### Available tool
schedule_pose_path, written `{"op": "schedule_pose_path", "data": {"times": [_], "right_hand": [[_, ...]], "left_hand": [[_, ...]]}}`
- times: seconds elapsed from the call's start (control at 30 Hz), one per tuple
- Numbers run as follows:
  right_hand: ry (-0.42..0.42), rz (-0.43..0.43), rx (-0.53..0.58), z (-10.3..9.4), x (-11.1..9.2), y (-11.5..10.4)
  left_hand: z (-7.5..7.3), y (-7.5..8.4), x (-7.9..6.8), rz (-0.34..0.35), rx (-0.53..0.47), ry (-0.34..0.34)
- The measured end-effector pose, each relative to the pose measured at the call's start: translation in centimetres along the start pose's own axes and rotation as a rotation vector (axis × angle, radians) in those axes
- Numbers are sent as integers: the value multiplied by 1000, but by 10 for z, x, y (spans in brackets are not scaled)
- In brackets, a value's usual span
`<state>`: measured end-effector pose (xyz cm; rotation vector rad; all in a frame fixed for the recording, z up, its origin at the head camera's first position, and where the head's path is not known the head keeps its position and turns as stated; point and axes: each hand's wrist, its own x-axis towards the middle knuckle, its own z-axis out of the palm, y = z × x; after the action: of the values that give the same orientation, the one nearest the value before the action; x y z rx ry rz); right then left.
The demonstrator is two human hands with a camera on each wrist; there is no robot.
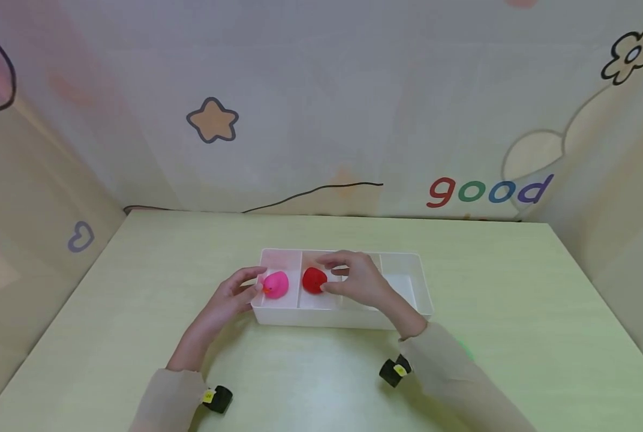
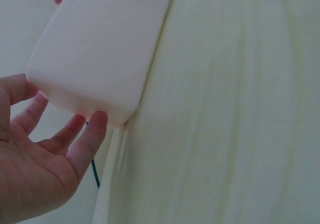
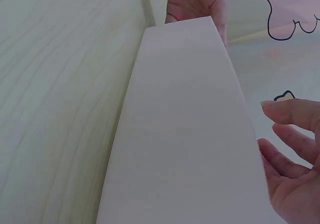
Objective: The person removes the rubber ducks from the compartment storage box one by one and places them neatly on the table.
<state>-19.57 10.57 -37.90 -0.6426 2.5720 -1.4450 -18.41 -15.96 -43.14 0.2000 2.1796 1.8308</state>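
Observation:
A long white compartment box [image 1: 327, 318] stands on the table. Its leftmost compartment holds a pink toy duck [image 1: 276, 285], and beside it in the adjoining one is a red rounded toy [image 1: 314, 280]. My left hand [image 1: 235, 292] touches the box's left end, with spread fingertips [image 2: 97, 124] against the end wall. Over the second compartment is my right hand [image 1: 359, 279], thumb low at the red toy's right edge and index finger raised above it. Those fingers stand apart in the right wrist view. The box's wall hides the toys' undersides.
Black wrist cameras [image 1: 218, 399] sit on both cuffs. A bit of something green [image 1: 466, 349] peeks out behind the right sleeve [image 1: 456, 372]. The pale table [image 1: 321, 372] meets a printed cloth backdrop [image 1: 321, 120] at its far edge.

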Motion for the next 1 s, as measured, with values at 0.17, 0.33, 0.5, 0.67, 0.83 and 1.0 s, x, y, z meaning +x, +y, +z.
{"op": "schedule_pose_path", "data": {"times": [0.17, 0.33, 0.5, 0.67, 0.83, 1.0], "right_hand": [[-26, 23, -36, 10, 11, 2], [-49, 38, -151, 18, 18, 0], [-86, 38, -251, 21, 23, -3], [-110, 49, -305, 27, 27, -4], [-102, 29, -481, 35, 27, -5], [-82, 26, -615, 39, 26, -6]], "left_hand": [[0, 1, 1, 21, -9, -15], [1, 2, 0, 11, -14, -19], [1, 1, 0, 15, -25, -18], [0, 1, 0, 7, -13, -10], [0, 1, 0, -3, 0, 0], [0, 1, 0, -8, 7, 6]]}}
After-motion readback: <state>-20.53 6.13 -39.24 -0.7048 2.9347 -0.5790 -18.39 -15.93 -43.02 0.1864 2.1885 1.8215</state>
